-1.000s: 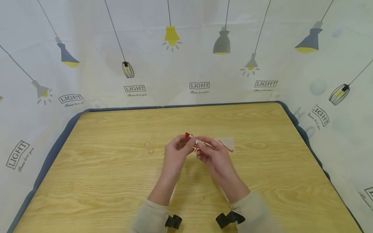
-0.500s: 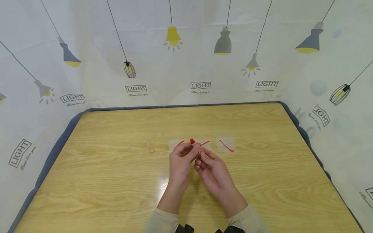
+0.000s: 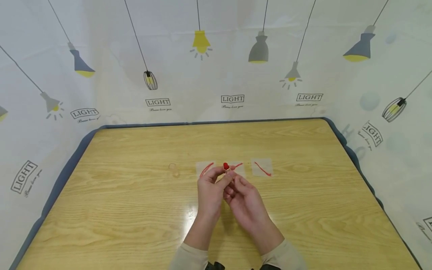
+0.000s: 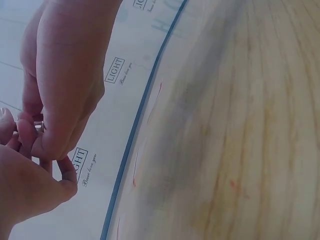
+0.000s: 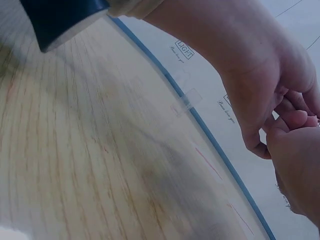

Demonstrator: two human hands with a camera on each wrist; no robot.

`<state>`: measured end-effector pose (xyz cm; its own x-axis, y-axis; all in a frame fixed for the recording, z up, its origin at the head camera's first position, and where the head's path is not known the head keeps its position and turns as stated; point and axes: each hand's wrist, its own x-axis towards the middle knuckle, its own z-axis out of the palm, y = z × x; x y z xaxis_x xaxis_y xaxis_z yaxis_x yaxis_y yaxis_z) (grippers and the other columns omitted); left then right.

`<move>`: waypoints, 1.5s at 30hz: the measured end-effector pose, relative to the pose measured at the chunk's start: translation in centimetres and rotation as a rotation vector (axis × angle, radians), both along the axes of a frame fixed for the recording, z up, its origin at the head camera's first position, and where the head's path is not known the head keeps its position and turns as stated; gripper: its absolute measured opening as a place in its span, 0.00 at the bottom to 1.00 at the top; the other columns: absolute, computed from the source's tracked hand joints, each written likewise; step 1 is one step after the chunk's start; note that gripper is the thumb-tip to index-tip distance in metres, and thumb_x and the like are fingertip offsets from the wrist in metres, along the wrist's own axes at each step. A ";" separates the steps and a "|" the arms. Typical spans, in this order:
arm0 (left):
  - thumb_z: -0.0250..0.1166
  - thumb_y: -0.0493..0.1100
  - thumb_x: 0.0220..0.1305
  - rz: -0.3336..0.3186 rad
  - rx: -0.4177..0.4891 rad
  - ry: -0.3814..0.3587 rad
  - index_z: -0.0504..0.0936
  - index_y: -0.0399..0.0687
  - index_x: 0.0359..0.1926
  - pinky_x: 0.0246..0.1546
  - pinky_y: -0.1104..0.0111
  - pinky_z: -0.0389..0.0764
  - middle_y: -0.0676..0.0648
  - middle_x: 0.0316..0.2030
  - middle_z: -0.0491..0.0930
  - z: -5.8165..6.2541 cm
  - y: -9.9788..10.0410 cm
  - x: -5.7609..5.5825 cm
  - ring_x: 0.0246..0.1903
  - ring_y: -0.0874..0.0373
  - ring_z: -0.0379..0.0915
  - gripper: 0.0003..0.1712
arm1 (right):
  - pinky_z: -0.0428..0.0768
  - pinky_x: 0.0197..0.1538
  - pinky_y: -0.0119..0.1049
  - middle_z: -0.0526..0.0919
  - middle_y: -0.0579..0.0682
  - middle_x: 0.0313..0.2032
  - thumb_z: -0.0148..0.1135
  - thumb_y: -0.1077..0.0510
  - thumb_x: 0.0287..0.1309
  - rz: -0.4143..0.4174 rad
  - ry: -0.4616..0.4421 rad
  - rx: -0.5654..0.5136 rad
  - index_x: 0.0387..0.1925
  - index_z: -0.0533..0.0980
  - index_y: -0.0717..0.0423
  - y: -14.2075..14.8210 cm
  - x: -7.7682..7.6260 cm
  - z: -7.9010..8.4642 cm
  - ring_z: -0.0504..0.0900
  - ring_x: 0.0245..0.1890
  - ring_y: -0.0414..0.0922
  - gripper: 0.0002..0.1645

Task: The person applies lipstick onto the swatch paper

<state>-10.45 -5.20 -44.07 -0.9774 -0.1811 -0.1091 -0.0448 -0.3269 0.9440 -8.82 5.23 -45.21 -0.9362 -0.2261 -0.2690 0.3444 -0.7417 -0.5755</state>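
Observation:
A lipstick (image 3: pixel 225 165) with a red tip stands roughly upright between both hands in the head view. My left hand (image 3: pixel 210 191) pinches it from the left, thumb in front and fingers behind. From the right, my right hand (image 3: pixel 248 206) grips its lower end, its other fingers curled beneath. Most of the tube is hidden by fingers. A glint of its silvery metal part (image 4: pixel 39 125) shows in the left wrist view. Both hands are held above the table, close over the middle of three paper squares (image 3: pixel 240 173).
Two more pale squares lie on the wooden table (image 3: pixel 135 202), a left one (image 3: pixel 199 167) and a right one (image 3: pixel 266 165), each with a red stroke. A faint loop-shaped mark (image 3: pixel 172 166) is further left. Blue edging (image 3: pixel 162 126) borders the tabletop before a lamp-printed backdrop (image 3: pixel 189 82).
Both hands have come back toward the body, uncovering the left and middle squares. The lipstick has turned from pointing leftward to nearly upright and shifted slightly right.

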 end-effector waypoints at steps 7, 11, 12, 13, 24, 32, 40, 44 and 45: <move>0.76 0.26 0.59 -0.003 0.050 0.069 0.85 0.44 0.35 0.19 0.77 0.75 0.54 0.37 0.85 0.4 0.0 0.2 0.22 0.65 0.77 0.11 | 0.75 0.44 0.29 0.84 0.42 0.42 0.47 0.64 0.82 -0.012 0.066 0.025 0.46 0.85 0.48 0.1 0.0 0.1 0.74 0.36 0.38 0.19; 0.76 0.26 0.58 0.000 0.023 0.121 0.79 0.50 0.29 0.25 0.76 0.77 0.54 0.40 0.86 0.6 0.1 0.1 0.27 0.63 0.80 0.17 | 0.76 0.44 0.28 0.85 0.42 0.42 0.47 0.66 0.81 -0.011 0.051 0.023 0.45 0.84 0.47 0.1 0.0 0.3 0.77 0.35 0.38 0.20; 0.76 0.26 0.58 -0.008 0.014 0.132 0.79 0.48 0.30 0.27 0.75 0.79 0.54 0.41 0.87 0.7 0.1 0.0 0.30 0.63 0.81 0.17 | 0.76 0.44 0.28 0.86 0.42 0.42 0.46 0.67 0.81 -0.012 0.042 0.021 0.45 0.84 0.47 0.1 0.0 0.3 0.77 0.35 0.37 0.20; 0.76 0.26 0.59 -0.021 0.004 0.140 0.81 0.46 0.32 0.30 0.75 0.80 0.53 0.42 0.88 0.7 0.0 0.0 0.32 0.62 0.82 0.14 | 0.76 0.44 0.28 0.86 0.42 0.42 0.46 0.67 0.81 -0.012 0.030 0.019 0.45 0.83 0.48 0.1 0.0 0.4 0.77 0.35 0.37 0.20; 0.72 0.34 0.69 -0.130 -0.101 0.198 0.89 0.34 0.48 0.30 0.76 0.78 0.35 0.50 0.90 1.0 -0.7 0.2 0.32 0.64 0.82 0.09 | 0.75 0.43 0.28 0.84 0.42 0.39 0.43 0.65 0.83 0.026 0.050 -0.058 0.46 0.84 0.50 0.1 -0.2 0.6 0.76 0.36 0.38 0.22; 0.75 0.32 0.64 -0.088 -0.099 0.175 0.86 0.32 0.44 0.29 0.75 0.80 0.46 0.43 0.92 1.6 -0.5 0.2 0.36 0.59 0.86 0.09 | 0.75 0.43 0.29 0.84 0.42 0.39 0.44 0.66 0.82 0.009 0.042 -0.054 0.44 0.85 0.49 0.2 -0.2 0.8 0.76 0.34 0.39 0.22; 0.76 0.31 0.62 -0.078 -0.072 0.121 0.80 0.40 0.35 0.26 0.75 0.77 0.48 0.41 0.91 1.8 -0.3 0.0 0.31 0.58 0.83 0.11 | 0.74 0.44 0.29 0.84 0.41 0.39 0.44 0.65 0.82 0.026 0.018 -0.039 0.48 0.86 0.47 0.2 0.0 0.8 0.75 0.35 0.39 0.23; 0.73 0.34 0.68 -0.142 -0.104 0.140 0.82 0.39 0.44 0.35 0.73 0.83 0.42 0.48 0.91 1.8 -0.8 0.1 0.39 0.56 0.86 0.08 | 0.76 0.44 0.29 0.86 0.41 0.41 0.45 0.65 0.82 0.007 0.021 -0.064 0.46 0.86 0.48 0.3 -0.1 0.7 0.77 0.36 0.39 0.22; 0.72 0.35 0.70 -0.156 -0.121 0.148 0.83 0.37 0.48 0.40 0.72 0.85 0.41 0.50 0.91 1.8 -1.0 0.1 0.42 0.55 0.87 0.09 | 0.77 0.44 0.29 0.86 0.41 0.41 0.45 0.65 0.82 -0.001 0.022 -0.071 0.45 0.85 0.48 0.4 -0.2 0.6 0.77 0.36 0.39 0.21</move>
